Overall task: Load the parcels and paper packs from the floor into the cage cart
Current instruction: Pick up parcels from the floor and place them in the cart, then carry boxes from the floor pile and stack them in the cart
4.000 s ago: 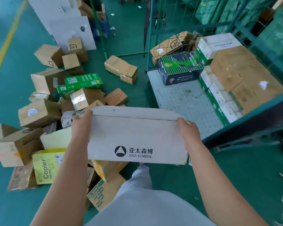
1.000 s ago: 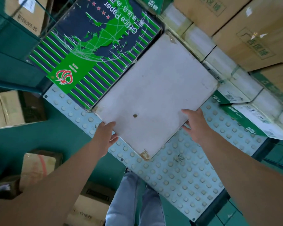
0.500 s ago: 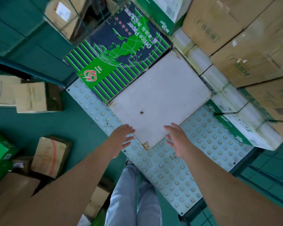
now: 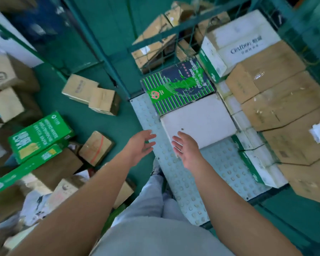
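Both hands [image 4: 175, 145] withdrawn, fingers [image 4: 177, 139] spread

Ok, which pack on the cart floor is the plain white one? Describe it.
Start at the cage cart's pale studded floor. Beside the striped green and navy office paper box lies the plain white pack, in front of the right hand. Its top alone bears no print.

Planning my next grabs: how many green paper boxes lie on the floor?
2: the upper green box left of the cart, the long green box right beside it. Others may be hidden.
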Demonstrator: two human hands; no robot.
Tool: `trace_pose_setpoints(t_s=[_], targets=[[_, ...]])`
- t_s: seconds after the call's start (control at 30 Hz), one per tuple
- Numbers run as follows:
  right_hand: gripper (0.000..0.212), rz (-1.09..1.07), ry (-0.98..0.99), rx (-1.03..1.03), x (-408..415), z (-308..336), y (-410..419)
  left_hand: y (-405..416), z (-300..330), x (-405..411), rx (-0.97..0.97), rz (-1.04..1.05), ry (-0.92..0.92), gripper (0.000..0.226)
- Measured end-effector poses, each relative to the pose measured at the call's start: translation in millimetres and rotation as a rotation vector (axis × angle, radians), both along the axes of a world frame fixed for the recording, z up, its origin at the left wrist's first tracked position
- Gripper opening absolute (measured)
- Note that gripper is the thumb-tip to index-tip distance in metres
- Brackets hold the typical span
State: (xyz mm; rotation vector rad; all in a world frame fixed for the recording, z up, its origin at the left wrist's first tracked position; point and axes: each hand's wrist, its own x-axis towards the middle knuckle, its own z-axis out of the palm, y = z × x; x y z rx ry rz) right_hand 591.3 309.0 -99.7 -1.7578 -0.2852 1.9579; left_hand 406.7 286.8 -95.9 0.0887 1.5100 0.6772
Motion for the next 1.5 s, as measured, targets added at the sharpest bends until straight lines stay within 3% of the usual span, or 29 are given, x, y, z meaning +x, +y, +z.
trace_pose_setpoints(t_s=[0.2, 0.43, 0.67, 0.83, 1.1, 1.3, 1.5], targets=[[0.024, 0.182, 0.050, 0.023, -78.0, 44.0, -34.2, -74.8, 43.9, -44.0, 0.038, 0.250, 0.013, 0.019], [0.013, 0.496, -0.052, 0.042, -168.8, 58.3, -56.7, -129.3, 51.5, -121.9, 0.029, 0.547, 0.009, 0.021], [0.010, 0.790, -0.191, 0.089, -296.6, 48.2, -38.9, -140.3, 31.0, -239.9, 0.003, 0.836, -0.057, 0.031], [0.016, 1.011, -0.220, 0.139, -410.6, 49.7, -13.8, -129.9, 26.6, -338.7, 0.005, 1.026, -0.066, 0.026], [0.013, 1.148, -0.167, 0.222, -559.2, 79.8, 13.8, -126.2, 60.0, -463.0, 0.011, 1.209, -0.065, 0.016], [0.014, 1.253, -0.152, 0.200, -617.4, 82.3, 16.1, -136.3, 51.8, -500.6, 0.025, 1.330, -0.055, 0.032], [0.014, 1.362, -0.113, 0.231, -673.4, 77.7, 28.5, -130.4, 56.7, -529.9, 0.023, 1.442, -0.054, 0.032]])
